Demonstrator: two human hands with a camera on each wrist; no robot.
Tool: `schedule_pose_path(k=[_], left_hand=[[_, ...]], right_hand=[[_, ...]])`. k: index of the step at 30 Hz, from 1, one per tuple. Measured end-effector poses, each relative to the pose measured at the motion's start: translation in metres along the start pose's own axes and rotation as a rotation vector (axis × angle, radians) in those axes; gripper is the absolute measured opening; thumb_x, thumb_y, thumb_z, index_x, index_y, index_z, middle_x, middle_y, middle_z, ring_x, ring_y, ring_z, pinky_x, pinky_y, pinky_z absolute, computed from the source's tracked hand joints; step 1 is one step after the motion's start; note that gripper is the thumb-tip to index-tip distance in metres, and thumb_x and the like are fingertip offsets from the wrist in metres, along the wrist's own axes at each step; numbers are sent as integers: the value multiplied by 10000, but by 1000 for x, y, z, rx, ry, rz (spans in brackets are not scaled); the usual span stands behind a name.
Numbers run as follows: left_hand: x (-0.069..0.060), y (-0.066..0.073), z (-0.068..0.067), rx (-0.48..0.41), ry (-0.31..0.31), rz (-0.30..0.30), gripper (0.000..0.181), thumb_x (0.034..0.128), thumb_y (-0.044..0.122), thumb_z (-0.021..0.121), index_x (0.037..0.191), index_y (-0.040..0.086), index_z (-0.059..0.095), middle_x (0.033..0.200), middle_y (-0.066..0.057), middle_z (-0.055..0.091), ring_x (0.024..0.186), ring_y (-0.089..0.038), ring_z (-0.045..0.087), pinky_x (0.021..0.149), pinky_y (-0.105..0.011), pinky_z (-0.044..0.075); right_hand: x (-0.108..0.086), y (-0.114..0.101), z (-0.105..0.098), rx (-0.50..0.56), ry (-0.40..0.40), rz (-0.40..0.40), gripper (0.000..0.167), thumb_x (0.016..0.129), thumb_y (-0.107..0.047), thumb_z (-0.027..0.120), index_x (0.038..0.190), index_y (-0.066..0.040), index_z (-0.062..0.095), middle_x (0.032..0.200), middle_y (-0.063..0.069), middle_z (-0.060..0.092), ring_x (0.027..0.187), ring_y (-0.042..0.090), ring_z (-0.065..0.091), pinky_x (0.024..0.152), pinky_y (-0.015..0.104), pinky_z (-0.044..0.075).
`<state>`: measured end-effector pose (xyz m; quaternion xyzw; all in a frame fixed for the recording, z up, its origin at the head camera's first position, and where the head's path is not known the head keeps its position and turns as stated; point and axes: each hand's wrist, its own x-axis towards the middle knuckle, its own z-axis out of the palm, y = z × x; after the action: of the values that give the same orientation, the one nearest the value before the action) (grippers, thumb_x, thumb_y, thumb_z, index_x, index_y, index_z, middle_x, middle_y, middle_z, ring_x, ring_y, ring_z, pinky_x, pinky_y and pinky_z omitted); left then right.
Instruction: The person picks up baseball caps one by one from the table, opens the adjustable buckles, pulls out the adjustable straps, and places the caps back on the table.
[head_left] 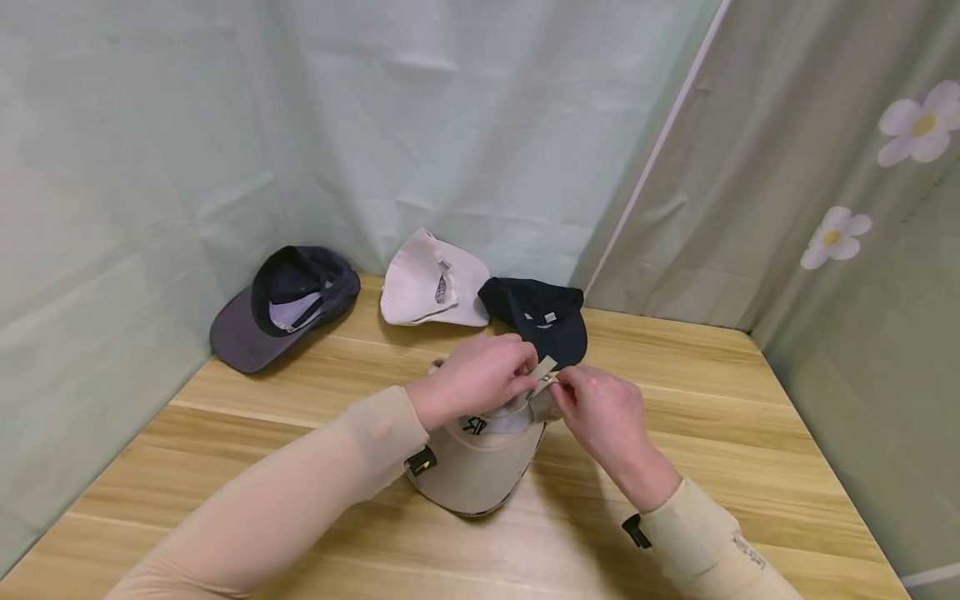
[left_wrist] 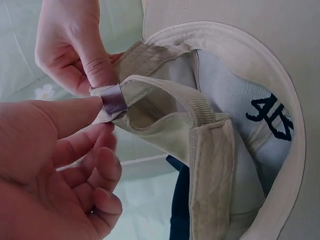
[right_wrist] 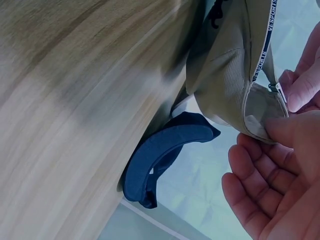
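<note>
A beige baseball cap (head_left: 474, 477) sits on the table with its brim toward me and its inside facing up. At its back strap (left_wrist: 172, 92), my left hand (head_left: 480, 373) pinches the strap by a small metal buckle (left_wrist: 114, 100) between thumb and fingertips. Close by on the right, my right hand (head_left: 609, 410) pinches the cap's rear edge with thumb and forefinger; its other fingers are loosely bent in the right wrist view. A loop of strap stands up between the hands. Dark embroidery (left_wrist: 270, 116) shows through inside the crown.
Behind the hands, a black cap (head_left: 564, 340) and a white cap (head_left: 408, 287) lie side by side. A dark grey cap (head_left: 251, 329) rests at the table's left edge. Curtains (head_left: 480, 125) surround the wooden table (head_left: 720, 417).
</note>
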<state>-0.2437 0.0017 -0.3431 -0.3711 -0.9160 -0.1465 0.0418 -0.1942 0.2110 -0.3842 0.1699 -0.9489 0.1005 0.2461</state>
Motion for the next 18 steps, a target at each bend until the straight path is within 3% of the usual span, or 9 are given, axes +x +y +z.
schedule_pose_path(k=[3,7,11,14,18], left_hand=[[1,0,0,-46,-5,-15,169,1048,306,798,1094,164,719,1060,-16,655,868,-174,607,791,-358,524],[3,0,-1,-114,5,-12,129,1040,216,804,1055,157,691,997,-4,680,870,-182,624,808,-371,527],[3,0,-1,-119,27,11,50,1059,141,761,1059,156,713,970,15,677,883,-181,637,835,-376,530],[3,-1,-1,-123,45,31,34,1081,130,727,1079,159,744,1030,3,696,929,-181,643,880,-378,535],[2,-2,-1,-142,57,40,60,1092,128,711,1076,166,754,1068,6,710,951,-169,642,904,-362,536]], right_hand=[[0,-1,0,7,-4,0,203,981,-184,850,829,-144,723,663,-63,539,578,145,521,519,340,423],[0,-1,0,19,9,-2,205,981,-176,844,826,-152,711,678,-56,556,589,145,529,519,349,426],[0,1,0,56,52,-26,111,952,-148,877,969,-140,767,837,-19,699,672,166,656,548,366,499],[0,2,0,105,84,-65,226,909,-122,924,1088,-144,786,983,8,760,783,196,733,598,380,553],[1,3,1,147,111,-126,287,870,-122,965,1106,-162,807,999,-7,769,813,203,743,624,366,567]])
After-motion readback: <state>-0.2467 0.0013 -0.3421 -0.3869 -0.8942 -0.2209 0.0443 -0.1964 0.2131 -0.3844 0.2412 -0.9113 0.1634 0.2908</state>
